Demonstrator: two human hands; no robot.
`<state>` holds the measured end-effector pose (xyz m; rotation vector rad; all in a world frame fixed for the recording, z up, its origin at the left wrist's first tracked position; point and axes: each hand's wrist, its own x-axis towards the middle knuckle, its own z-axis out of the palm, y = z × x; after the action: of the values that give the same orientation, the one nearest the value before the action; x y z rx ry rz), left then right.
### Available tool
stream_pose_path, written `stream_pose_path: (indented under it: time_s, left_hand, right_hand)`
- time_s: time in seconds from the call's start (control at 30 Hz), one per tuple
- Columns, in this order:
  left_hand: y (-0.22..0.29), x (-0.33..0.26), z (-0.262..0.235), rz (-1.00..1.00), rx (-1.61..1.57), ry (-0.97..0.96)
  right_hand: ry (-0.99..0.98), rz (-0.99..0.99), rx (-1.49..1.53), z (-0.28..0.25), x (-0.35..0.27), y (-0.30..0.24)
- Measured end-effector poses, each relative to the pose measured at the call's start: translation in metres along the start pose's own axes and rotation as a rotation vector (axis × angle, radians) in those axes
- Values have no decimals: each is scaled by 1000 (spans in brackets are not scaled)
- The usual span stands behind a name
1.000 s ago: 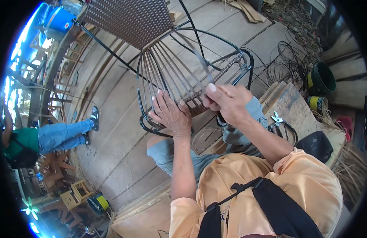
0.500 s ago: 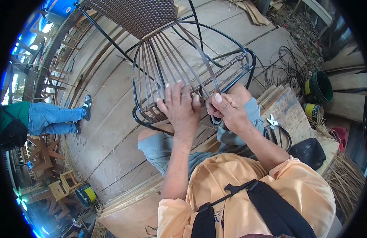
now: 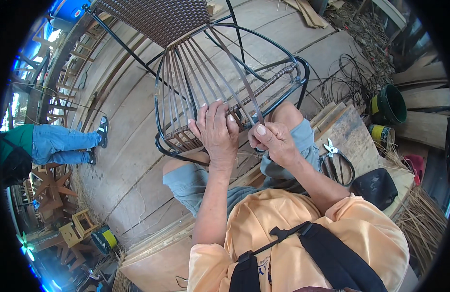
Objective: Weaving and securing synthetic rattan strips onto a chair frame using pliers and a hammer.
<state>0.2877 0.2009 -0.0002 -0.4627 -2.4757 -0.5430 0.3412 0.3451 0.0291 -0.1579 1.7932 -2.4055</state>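
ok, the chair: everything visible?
The chair has a dark tubular frame, metal-looking, and a tightly woven brown backrest, cut off at the picture's top. Flat brown strands fan, with gaps, toward a partly wrapped front bar. It stands on the floor, facing the camera. The left hand seems to rest on strands near the front; the right hand pinches one strand.

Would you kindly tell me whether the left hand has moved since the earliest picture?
Yes: judged against the chair's wrapped rail, the left hand has shifted rightward, toward the right hand.
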Motion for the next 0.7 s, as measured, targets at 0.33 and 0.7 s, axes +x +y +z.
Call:
stream_pose_path:
  time_s: [0.33, 0.7]
  left_hand:
    - [0, 0, 3, 8, 30, 17]
    - [36, 39, -61, -474, -597, -328]
  right_hand:
    - [26, -89, 9, 7, -2, -2]
    - [-97, -397, -578, -2, -2, 24]
